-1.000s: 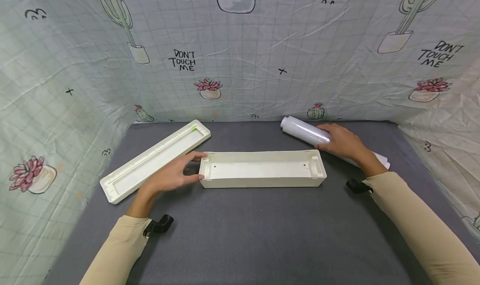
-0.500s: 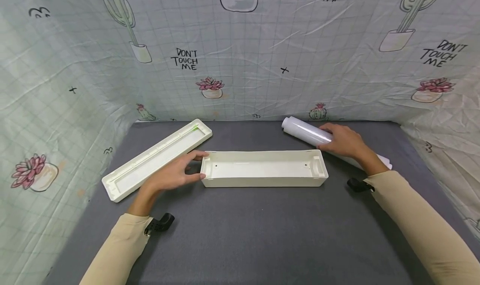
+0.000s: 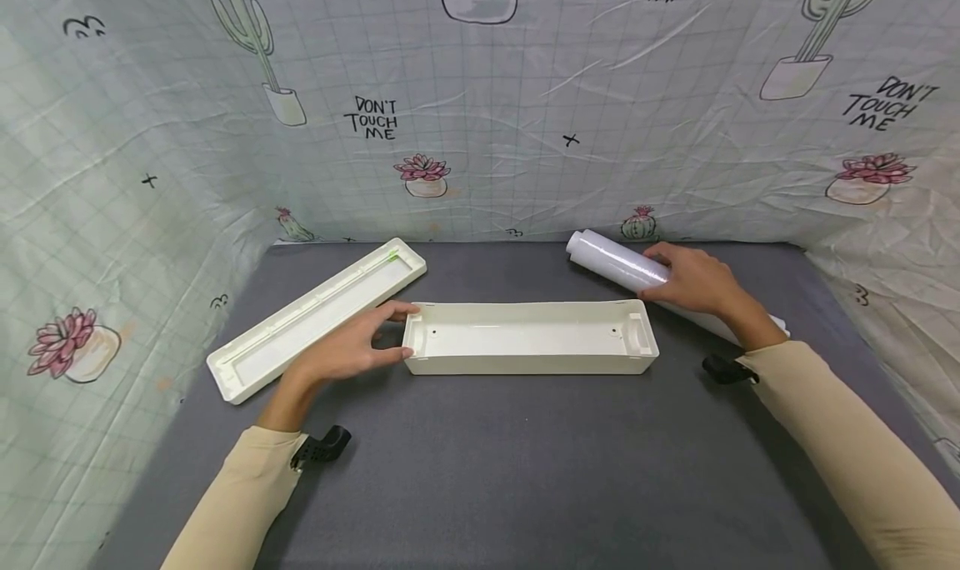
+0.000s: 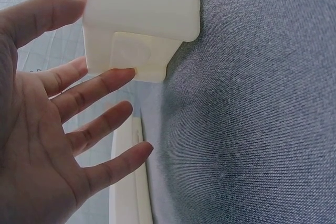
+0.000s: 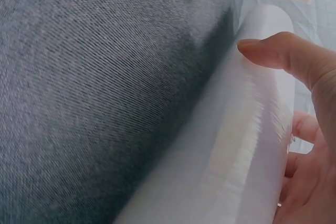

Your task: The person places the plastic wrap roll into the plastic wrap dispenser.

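Note:
A long white open-topped plastic box lies across the middle of the table. At its left end my left hand pinches the box, thumb at the near corner and index finger at the far one. In the left wrist view the remaining fingers spread past the box's end. Behind the box to the right, my right hand grips a roll of clear plastic wrap from above. The right wrist view has the thumb along one side of the roll, the fingers partly hidden behind it.
A long white lid-like tray with a small green piece near its far end lies slantwise at the left, close to my left hand. Grey cloth covers the table. Printed fabric hangs at the back and sides.
The head view drifts slightly. My right hand and the plastic wrap roll shift a little right and up in the frame. My left hand stays at the box's end.

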